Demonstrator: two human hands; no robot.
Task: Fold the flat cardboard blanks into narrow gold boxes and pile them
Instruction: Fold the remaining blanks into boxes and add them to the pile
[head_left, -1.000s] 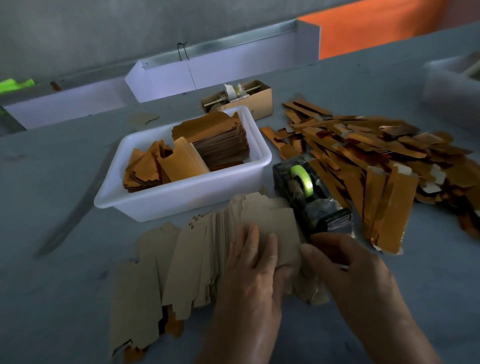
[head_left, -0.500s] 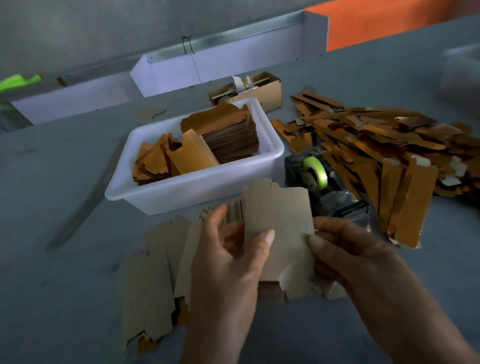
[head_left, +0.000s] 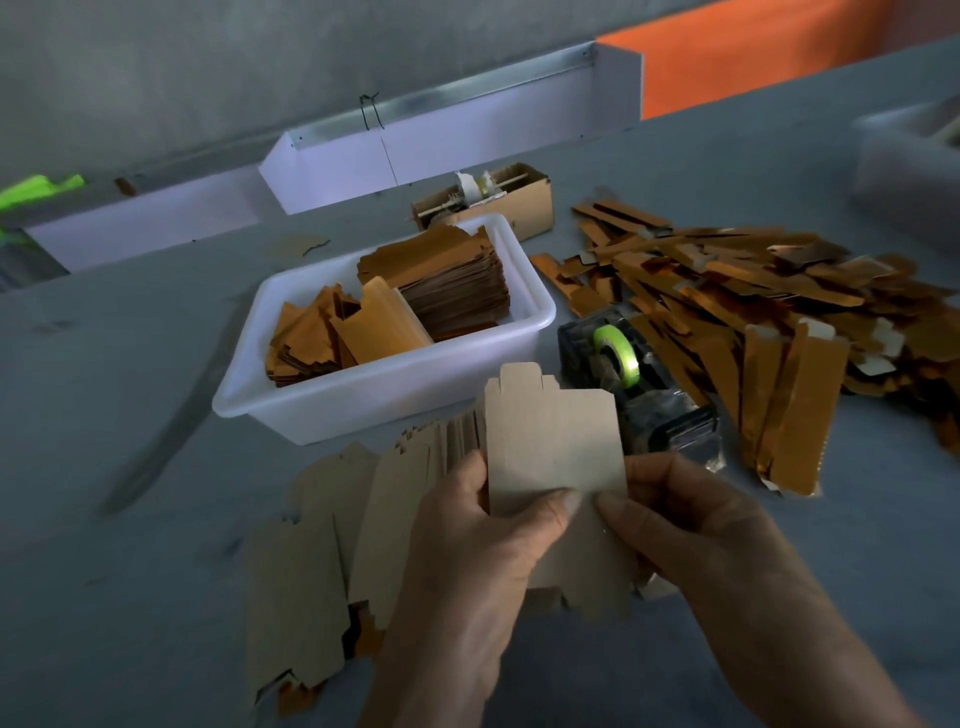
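A flat cardboard blank, brown side toward me, is held upright above the table. My left hand pinches its left lower part, thumb across the face. My right hand pinches its right edge. Beneath them a fanned row of flat blanks lies brown side up on the grey table. A big pile of folded narrow gold boxes spreads over the right side of the table.
A white plastic tub with stacked gold blanks stands behind the fanned row. A tape dispenser with a green roll sits just right of the tub. A small open cardboard box is farther back; a pale bin at far right.
Both hands lifted one blank off the fanned row and raised it; a second ago the left hand lay flat on the stack. Now both thumbs meet at the blank's lower middle.
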